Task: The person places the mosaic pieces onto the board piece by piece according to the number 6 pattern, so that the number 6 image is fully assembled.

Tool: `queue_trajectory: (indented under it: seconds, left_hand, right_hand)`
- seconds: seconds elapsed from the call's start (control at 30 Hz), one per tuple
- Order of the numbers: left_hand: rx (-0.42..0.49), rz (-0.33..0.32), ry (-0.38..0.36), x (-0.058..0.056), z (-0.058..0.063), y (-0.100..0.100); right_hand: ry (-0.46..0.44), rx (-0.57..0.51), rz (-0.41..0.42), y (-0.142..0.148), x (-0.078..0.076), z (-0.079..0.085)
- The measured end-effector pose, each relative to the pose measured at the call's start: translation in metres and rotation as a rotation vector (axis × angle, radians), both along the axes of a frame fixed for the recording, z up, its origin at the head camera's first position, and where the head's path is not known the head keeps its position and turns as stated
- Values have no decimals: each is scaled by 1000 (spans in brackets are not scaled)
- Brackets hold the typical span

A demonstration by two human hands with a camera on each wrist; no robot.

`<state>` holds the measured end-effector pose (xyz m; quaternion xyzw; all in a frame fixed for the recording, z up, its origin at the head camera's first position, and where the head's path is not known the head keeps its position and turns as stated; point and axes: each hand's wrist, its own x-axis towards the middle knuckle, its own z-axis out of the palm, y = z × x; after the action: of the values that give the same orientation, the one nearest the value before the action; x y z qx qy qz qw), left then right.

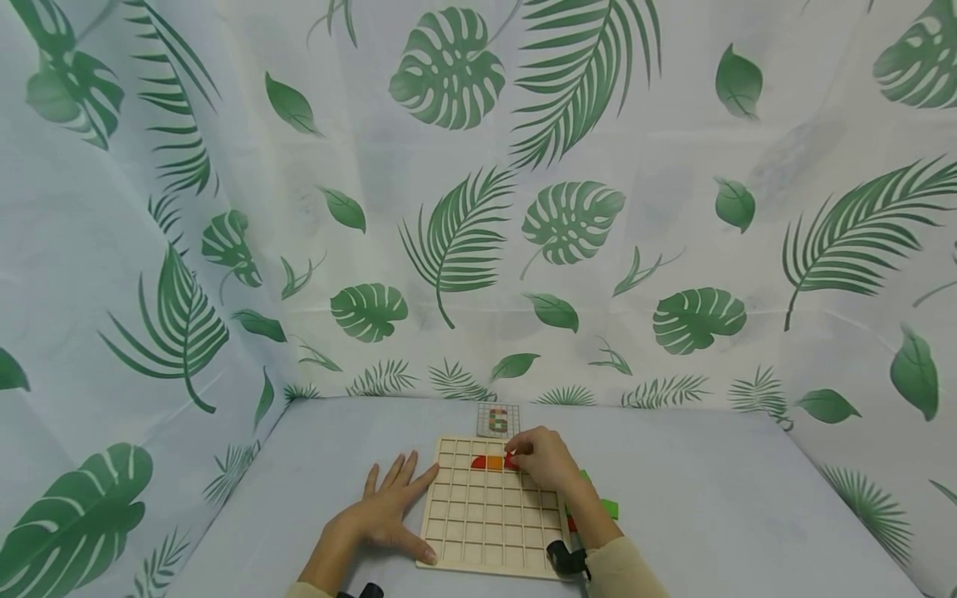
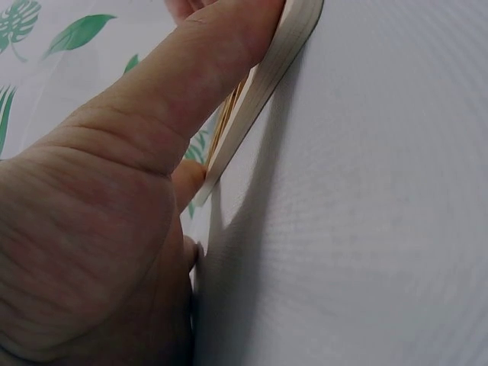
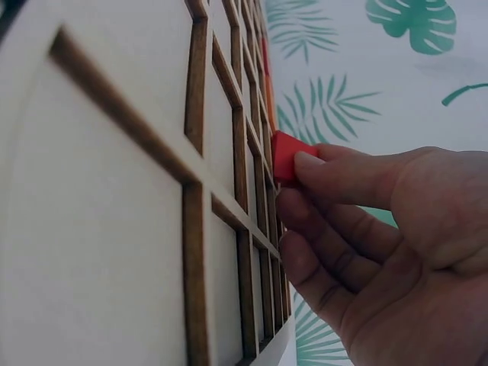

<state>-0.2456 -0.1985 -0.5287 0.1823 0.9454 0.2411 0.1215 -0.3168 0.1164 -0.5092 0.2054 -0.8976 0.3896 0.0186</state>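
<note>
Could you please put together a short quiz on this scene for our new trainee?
1. Which hand pinches the small solid-red block?
2. True or false: in the head view, the flat square orange piece lies to the left of the flat red piece with a rounded corner.
3. Where does the small pale card with a coloured figure lie relative to the pale wooden grid board?
A) Left of it
B) Beyond its far edge
C) Nearer the person than it

Key:
1. The right hand.
2. False; it lies to the right.
3. B
</note>
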Motion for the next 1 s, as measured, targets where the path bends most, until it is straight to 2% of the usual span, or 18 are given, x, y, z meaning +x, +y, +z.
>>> queue_trajectory:
  seconds: [0.43, 0.7, 1.0]
  left_hand:
    - [-3, 4, -3, -1, -1, 0]
    - [-10, 7, 3, -1, -3, 0]
    - [-10, 2, 9, -1, -2, 0]
  right_hand:
    - [27, 47, 20, -3, 1, 0]
    - [85, 102, 9, -3, 2, 1]
    - [50, 104, 24, -6, 4, 2]
